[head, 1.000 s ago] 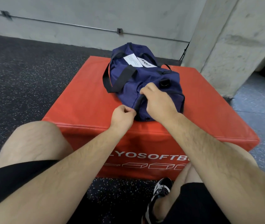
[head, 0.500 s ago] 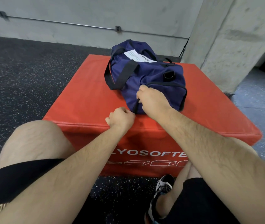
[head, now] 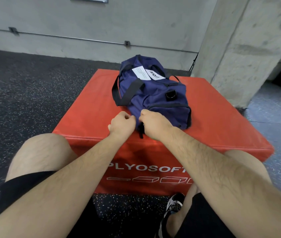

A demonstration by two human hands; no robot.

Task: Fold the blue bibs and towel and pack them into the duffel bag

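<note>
A navy duffel bag (head: 153,93) with black straps and a white paper tag lies lengthwise on a red foam box (head: 88,109). Both my hands are at its near end. My right hand (head: 155,122) grips the bag's end beside a short black strap that hangs over the box edge. My left hand (head: 121,125) is curled in a fist against the bag's near left corner; whether it pinches fabric is hidden. No bibs or towel are in view.
The red box carries white lettering on its front and stands on dark speckled rubber floor (head: 24,93). A concrete pillar (head: 242,54) rises at the back right, a grey wall behind. My bare knees and a sneaker (head: 172,210) are below.
Both hands stay at the bag's near end; my right hand slid lower along that end. The camera tilted up a little.
</note>
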